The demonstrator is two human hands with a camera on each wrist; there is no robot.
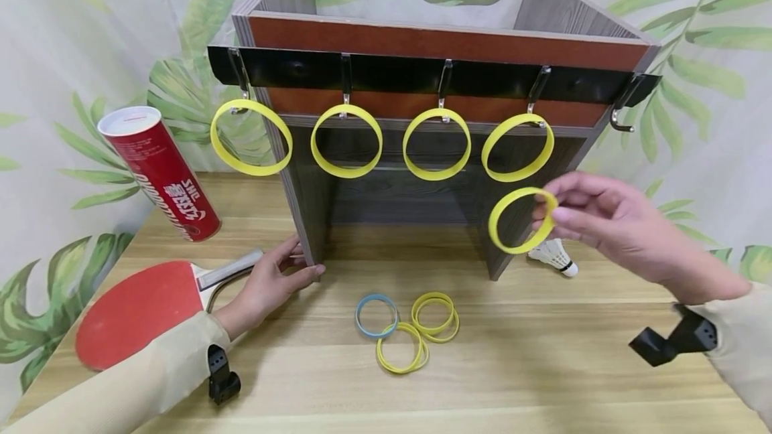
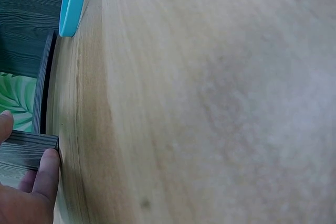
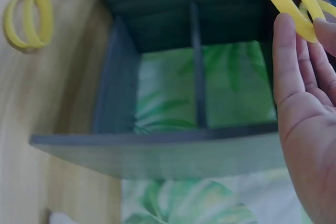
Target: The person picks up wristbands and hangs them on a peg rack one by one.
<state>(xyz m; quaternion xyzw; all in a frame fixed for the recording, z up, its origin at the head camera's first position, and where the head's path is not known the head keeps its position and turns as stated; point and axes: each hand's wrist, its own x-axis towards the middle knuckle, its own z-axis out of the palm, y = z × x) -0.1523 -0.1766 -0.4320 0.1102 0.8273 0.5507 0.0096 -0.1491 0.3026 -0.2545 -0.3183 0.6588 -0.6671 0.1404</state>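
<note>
My right hand (image 1: 621, 226) pinches a yellow silicone wristband (image 1: 496, 226) between thumb and fingers, below the hook rail (image 1: 398, 79) and in front of the right side panel. Several yellow wristbands (image 1: 346, 173) hang from the rail's hooks, one on each except the bare hook (image 1: 621, 127) at the far right. My left hand (image 1: 271, 286) grips the bottom of the grey wooden rack's left panel (image 1: 304, 199); the left wrist view shows fingers and thumb on either side of that panel (image 2: 29, 148).
On the table (image 1: 543, 367) lie a blue wristband (image 1: 360, 323) and several yellow wristbands (image 1: 380, 357), partly overlapping. At the left are a red table tennis paddle (image 1: 145, 313) and an upright red tube (image 1: 163, 173). A shuttlecock (image 1: 551, 254) lies beside the right panel.
</note>
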